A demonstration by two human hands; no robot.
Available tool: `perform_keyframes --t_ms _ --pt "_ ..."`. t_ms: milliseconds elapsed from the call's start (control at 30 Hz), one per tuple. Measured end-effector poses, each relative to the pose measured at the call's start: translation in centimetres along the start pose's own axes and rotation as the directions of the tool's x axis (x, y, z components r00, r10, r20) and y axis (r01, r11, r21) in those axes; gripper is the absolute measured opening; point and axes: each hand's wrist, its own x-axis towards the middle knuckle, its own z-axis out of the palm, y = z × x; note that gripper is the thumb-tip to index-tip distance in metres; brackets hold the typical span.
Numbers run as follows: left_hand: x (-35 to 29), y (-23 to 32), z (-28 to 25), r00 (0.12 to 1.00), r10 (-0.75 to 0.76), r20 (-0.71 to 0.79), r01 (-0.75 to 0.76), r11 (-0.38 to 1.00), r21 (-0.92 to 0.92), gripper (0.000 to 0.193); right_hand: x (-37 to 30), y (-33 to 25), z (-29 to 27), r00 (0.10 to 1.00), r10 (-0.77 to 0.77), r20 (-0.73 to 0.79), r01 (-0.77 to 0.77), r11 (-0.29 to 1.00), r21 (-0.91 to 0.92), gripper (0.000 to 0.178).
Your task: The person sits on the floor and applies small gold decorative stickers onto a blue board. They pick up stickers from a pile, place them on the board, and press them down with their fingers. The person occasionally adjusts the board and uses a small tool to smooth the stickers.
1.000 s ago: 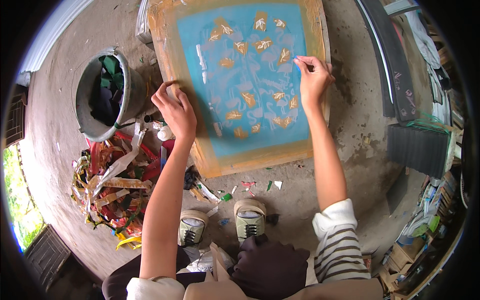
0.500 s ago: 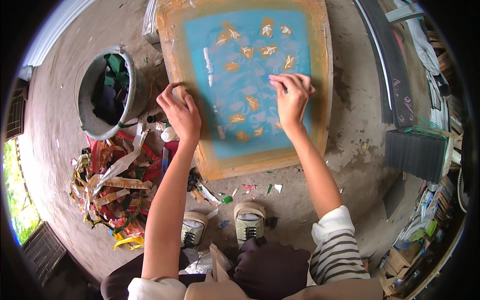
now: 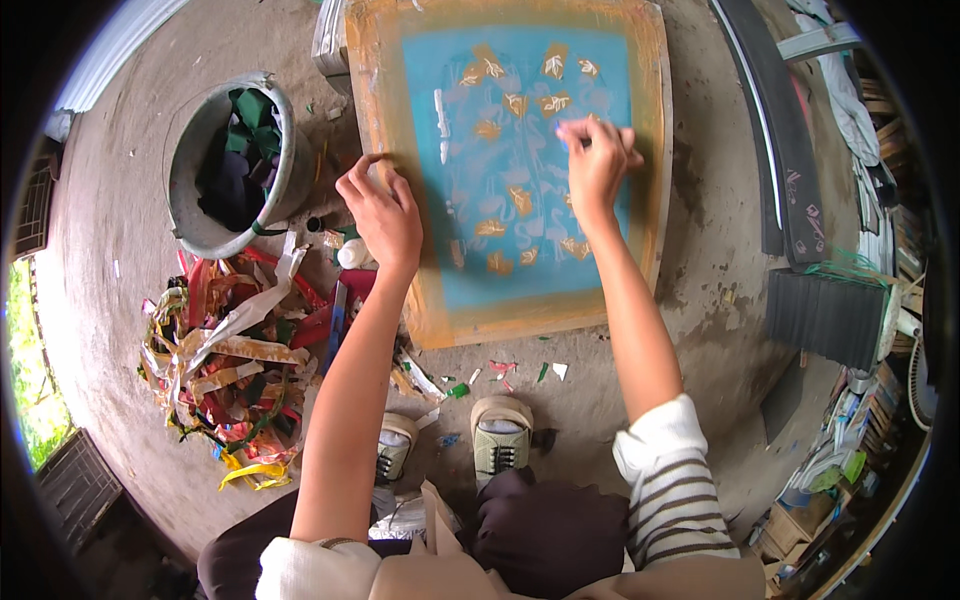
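Note:
A screen-printing frame (image 3: 655, 200) with a tan border and blue mesh (image 3: 470, 275) lies before me. Brown tape patches (image 3: 520, 200) with pale leaf shapes showing through are scattered over the mesh. At the frame's left edge, my left hand (image 3: 385, 220) is closed round a small tan piece (image 3: 380, 174), perhaps a tape roll; its kind is unclear. My right hand (image 3: 598, 170) is over the mesh's right side, with thumb and fingers pinched together. A tiny blue spot shows at its fingertips, and whatever they hold is too small to name. White strips (image 3: 441, 125) run down the mesh's left part.
Left of the frame stands a grey bucket (image 3: 220, 243) holding dark and green scraps. A heap of coloured strips (image 3: 230, 360) and a white bottle (image 3: 354, 254) lie nearer me. Small scraps dot the floor by my shoes (image 3: 502, 445). Dark stacked sheets (image 3: 825, 318) stand right.
My right hand has moved up over the mesh, still pinched. My left hand keeps its place at the frame's edge. The whole view has shifted slightly.

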Motion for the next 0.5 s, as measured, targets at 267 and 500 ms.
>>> perform_keyframes --t_ms 267,500 --pt "0.0 -0.3 -0.3 1.0 0.0 0.014 0.0 1.0 0.0 0.033 -1.9 1.2 -0.9 0.994 -0.01 0.109 0.011 1.0 -0.001 0.008" --pt "0.1 -0.7 -0.1 0.999 0.022 0.033 -0.022 1.0 0.003 0.038 0.0 -0.6 1.7 0.996 0.084 -0.033 -0.083 0.996 0.021 0.012"
